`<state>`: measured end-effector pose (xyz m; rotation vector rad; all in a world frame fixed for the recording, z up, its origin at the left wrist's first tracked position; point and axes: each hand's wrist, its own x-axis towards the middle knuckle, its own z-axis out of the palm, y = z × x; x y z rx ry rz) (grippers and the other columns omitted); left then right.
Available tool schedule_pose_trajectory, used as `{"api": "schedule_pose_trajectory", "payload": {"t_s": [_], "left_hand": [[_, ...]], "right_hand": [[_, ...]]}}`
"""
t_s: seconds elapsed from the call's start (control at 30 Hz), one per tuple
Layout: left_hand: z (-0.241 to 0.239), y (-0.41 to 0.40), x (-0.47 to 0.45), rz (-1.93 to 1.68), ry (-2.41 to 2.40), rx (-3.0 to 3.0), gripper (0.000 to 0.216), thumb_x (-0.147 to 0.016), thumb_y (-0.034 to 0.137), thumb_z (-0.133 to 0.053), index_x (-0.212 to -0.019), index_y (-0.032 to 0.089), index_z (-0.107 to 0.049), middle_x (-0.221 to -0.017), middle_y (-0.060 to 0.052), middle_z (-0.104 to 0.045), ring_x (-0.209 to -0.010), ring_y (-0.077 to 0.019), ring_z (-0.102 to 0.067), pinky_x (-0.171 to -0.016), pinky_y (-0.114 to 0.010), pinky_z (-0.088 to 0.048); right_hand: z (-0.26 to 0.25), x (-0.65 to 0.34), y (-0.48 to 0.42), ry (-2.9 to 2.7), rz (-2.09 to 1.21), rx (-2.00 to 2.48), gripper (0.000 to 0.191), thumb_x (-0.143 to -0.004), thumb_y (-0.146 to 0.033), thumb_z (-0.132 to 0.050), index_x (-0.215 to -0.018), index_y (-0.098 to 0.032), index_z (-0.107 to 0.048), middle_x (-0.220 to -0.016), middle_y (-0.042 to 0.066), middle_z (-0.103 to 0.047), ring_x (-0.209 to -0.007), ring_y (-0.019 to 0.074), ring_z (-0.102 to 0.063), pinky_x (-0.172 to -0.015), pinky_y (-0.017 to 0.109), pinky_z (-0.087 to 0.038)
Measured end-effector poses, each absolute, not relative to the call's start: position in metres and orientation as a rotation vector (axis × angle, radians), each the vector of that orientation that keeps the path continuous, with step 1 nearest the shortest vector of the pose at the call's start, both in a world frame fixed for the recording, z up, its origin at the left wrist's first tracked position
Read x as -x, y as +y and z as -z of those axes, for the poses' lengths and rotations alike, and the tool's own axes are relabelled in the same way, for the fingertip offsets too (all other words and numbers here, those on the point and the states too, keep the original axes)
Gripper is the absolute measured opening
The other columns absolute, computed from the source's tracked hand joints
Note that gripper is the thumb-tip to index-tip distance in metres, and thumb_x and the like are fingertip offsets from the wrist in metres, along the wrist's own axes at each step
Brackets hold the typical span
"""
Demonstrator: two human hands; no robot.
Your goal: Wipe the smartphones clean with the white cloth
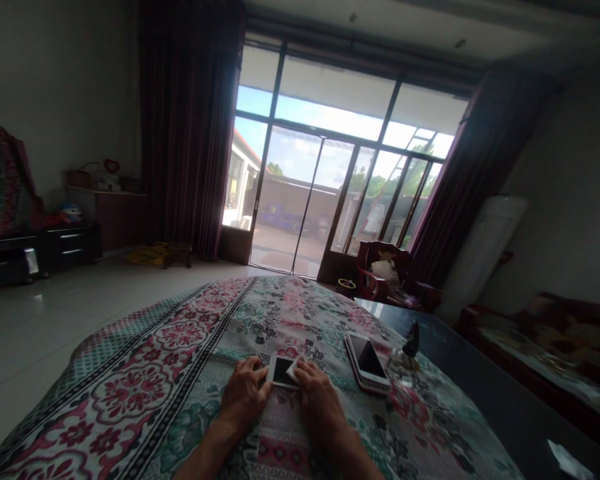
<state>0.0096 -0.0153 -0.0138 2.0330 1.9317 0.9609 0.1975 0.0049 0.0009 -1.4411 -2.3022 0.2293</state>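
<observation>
A small white phone (282, 371) lies screen-up on a floral patterned cloth (180, 373). My left hand (244, 395) rests against its left edge with curled fingers holding the side. My right hand (317, 395) presses a small white cloth or wipe (293, 369) onto the phone's right part, fingers bent. A second, larger phone (367, 361) with a pinkish rim lies on the cloth to the right, untouched.
A small dark object (411, 343) stands beside the larger phone on a dark glossy table (480, 393). Beyond are glass doors (305, 200), dark curtains, a red chair (385, 267), a sofa (545, 347) at right and low cabinets (55, 247) at left.
</observation>
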Motion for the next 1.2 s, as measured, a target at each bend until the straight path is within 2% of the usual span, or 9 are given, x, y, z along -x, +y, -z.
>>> {"api": "schedule_pose_trajectory", "payload": {"t_s": [0.23,0.37,0.57,0.77,0.93,1.2], "left_hand": [[0.013,-0.014,-0.009,-1.021,1.887,-2.026,0.025,-0.08,0.02,-0.053,-0.093,0.024,-0.075,-0.108,-0.006,-0.065,-0.106,-0.0227,-0.054,-0.095,-0.032,-0.041],[0.014,-0.012,-0.008,-1.103,1.863,-1.991,0.02,-0.078,0.019,-0.056,-0.087,0.02,-0.074,-0.105,-0.007,-0.066,-0.103,-0.0223,-0.055,-0.093,-0.031,-0.042],[0.021,-0.008,-0.005,-1.132,1.875,-1.961,0.022,-0.077,0.016,-0.056,-0.092,0.017,-0.071,-0.105,-0.006,-0.068,-0.102,-0.0219,-0.057,-0.094,-0.031,-0.043],[0.027,-0.006,-0.004,-1.077,1.925,-2.005,0.04,-0.078,0.017,-0.056,-0.118,0.015,-0.064,-0.12,-0.009,-0.063,-0.113,-0.0235,-0.054,-0.103,-0.035,-0.038],[0.023,-0.009,-0.004,-0.987,1.875,-2.036,0.033,-0.082,0.023,-0.054,-0.11,0.022,-0.07,-0.116,-0.006,-0.063,-0.108,-0.0216,-0.056,-0.098,-0.033,-0.042],[0.029,-0.005,-0.003,-0.944,1.936,-2.089,0.035,-0.082,0.023,-0.053,-0.114,0.022,-0.069,-0.12,-0.007,-0.062,-0.111,-0.023,-0.055,-0.1,-0.033,-0.041]], "right_hand": [[-0.002,-0.154,0.027,-2.263,-0.187,1.393,0.042,-0.083,-0.008,-0.046,-0.117,-0.023,-0.065,-0.128,0.007,-0.061,-0.125,0.0229,-0.05,-0.107,0.037,-0.034],[0.005,-0.142,0.03,-2.299,-0.179,1.276,0.04,-0.082,-0.01,-0.048,-0.115,-0.025,-0.066,-0.125,0.005,-0.063,-0.123,0.0228,-0.052,-0.106,0.037,-0.036],[0.016,-0.153,0.015,-2.324,-0.244,1.168,0.045,-0.084,-0.009,-0.045,-0.121,-0.028,-0.062,-0.135,0.002,-0.056,-0.131,0.0204,-0.044,-0.11,0.04,-0.031],[0.0,-0.16,-0.009,-2.336,-0.308,1.136,0.044,-0.086,-0.012,-0.044,-0.122,-0.03,-0.062,-0.133,0.002,-0.058,-0.129,0.0194,-0.045,-0.108,0.038,-0.032],[0.001,-0.174,-0.013,-2.311,-0.33,1.209,0.048,-0.083,-0.009,-0.042,-0.123,-0.029,-0.062,-0.137,0.001,-0.054,-0.132,0.0208,-0.041,-0.111,0.04,-0.029],[0.011,-0.214,-0.007,-2.154,-0.319,1.331,0.047,-0.083,-0.01,-0.039,-0.12,-0.025,-0.065,-0.136,0.003,-0.055,-0.133,0.0219,-0.04,-0.112,0.043,-0.029]]}}
